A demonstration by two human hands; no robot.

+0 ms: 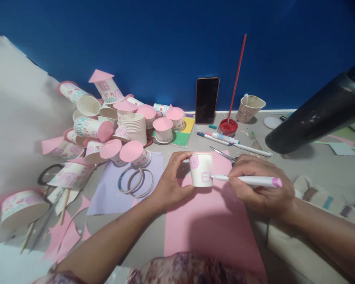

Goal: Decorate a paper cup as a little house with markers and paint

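My left hand [170, 183] grips a small white paper cup [201, 169], upside down on a pink paper sheet [213, 225]. The cup bears pink drawn shapes. My right hand [260, 187] pinches a white marker with a pink end [247, 180]; its tip touches the cup's lower right side, at a small pink square. Both hands are closed on what they hold.
A heap of decorated cups with pink paper roofs [106, 118] fills the left. Bangles [136, 182] lie on lilac paper. Scissors [225, 154], pens [221, 138], a phone [207, 99], a red paint lid with a stick [228, 126] and a patterned cup [250, 107] stand behind. A black cylinder [316, 118] juts in from the right.
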